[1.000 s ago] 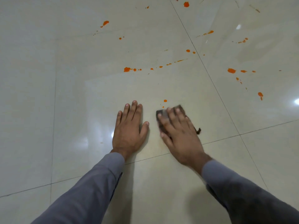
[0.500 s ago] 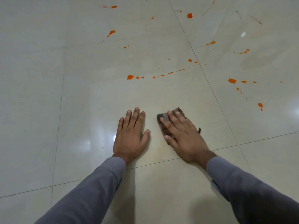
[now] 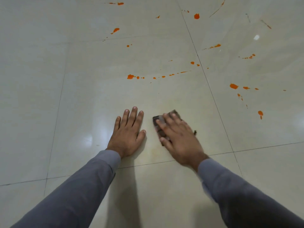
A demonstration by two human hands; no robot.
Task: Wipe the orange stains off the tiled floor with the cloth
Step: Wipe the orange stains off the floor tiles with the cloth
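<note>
My right hand (image 3: 179,135) lies flat on a small dark cloth (image 3: 158,123) and presses it to the glossy cream tiled floor (image 3: 82,96); most of the cloth is hidden under the fingers. My left hand (image 3: 128,132) rests flat on the tile just left of it, fingers straight. Orange stains dot the floor beyond: a blob and a trail of drops (image 3: 130,76) ahead of my left hand, several spots (image 3: 233,86) to the right across a grout line, and more (image 3: 196,16) farther off. A faint yellowish smear (image 3: 154,149) shows between my wrists.
Dark grout lines (image 3: 212,94) split the floor into large tiles. Light glare (image 3: 88,139) reflects off the tile left of my left hand. Grey sleeves cover both forearms.
The small orange spots just ahead of the cloth are gone. My right hand with the cloth has shifted slightly and is blurred with motion. The view has tilted up a little.
</note>
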